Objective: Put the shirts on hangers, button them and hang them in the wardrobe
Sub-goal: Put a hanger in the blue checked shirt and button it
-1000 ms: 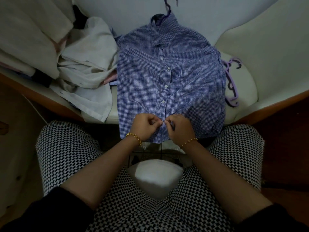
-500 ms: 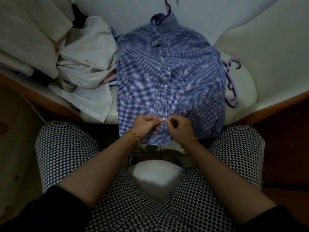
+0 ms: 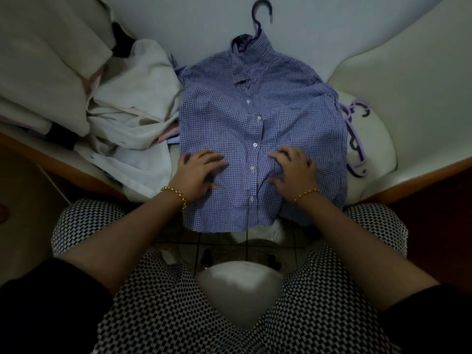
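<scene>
One blue-checked cotton shirt [image 3: 219, 118] is lying flat on the pale bed [image 3: 199, 26], five white buttons [image 3: 255, 144] showing; its long axis is running away from the person, collar and dark purple hanger hook [image 3: 258, 24] pointing far, hem overhanging the near edge; the left hand [image 3: 199, 173] and right hand [image 3: 293, 172] are pressing on it, fingers spread, gripping nothing; crumpled white shirts [image 3: 127, 118] are crowding its left side, lilac hangers [image 3: 355, 139] its right.

Dim light; white bed [image 3: 204, 34], wooden frame [image 3: 421, 181], tiled floor [image 3: 178, 242].

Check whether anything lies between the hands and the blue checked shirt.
Nothing visible: left hand and right hand both rest directly on the blue checked shirt, either side of its buttons. The wardrobe is out of view.
</scene>
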